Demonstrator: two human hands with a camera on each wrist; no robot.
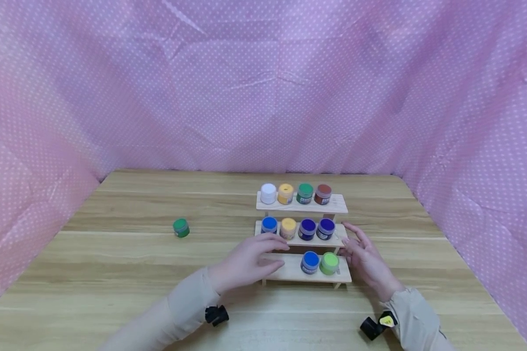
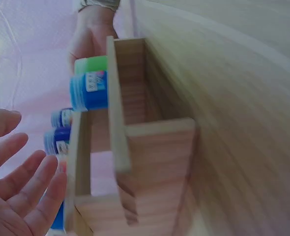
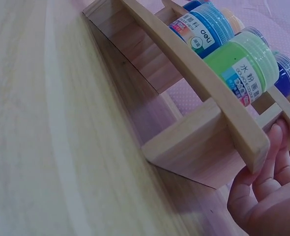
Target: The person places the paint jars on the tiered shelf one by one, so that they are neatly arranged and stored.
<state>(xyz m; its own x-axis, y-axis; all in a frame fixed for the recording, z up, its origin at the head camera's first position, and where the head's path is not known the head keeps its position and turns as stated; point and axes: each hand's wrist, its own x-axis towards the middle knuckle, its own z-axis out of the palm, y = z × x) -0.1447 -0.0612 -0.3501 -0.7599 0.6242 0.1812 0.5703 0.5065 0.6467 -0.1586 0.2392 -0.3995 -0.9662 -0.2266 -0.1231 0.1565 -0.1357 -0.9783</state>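
A three-tier wooden display stand [image 1: 285,274] holds small paint jars on its steps. Over the left end of the lower and middle tiers is my left hand [image 1: 250,261], fingers spread with nothing in them. My right hand [image 1: 369,261] is at the stand's right end; in the right wrist view its fingertips touch the tier ends. On the bottom tier sit a blue jar [image 1: 310,262] and a light green jar [image 1: 329,263]. The middle tier carries a blue jar [image 1: 269,225], a pale orange jar [image 1: 288,228] and two dark blue-violet jars [image 1: 307,229].
White [image 1: 268,193], yellow-orange [image 1: 285,193], green [image 1: 305,193] and brown [image 1: 322,194] jars line the top tier. A separate green jar [image 1: 181,227] stands on the wooden table [image 1: 127,273], left of the stand. Pink dotted cloth [image 1: 263,97] hangs behind and at both sides.
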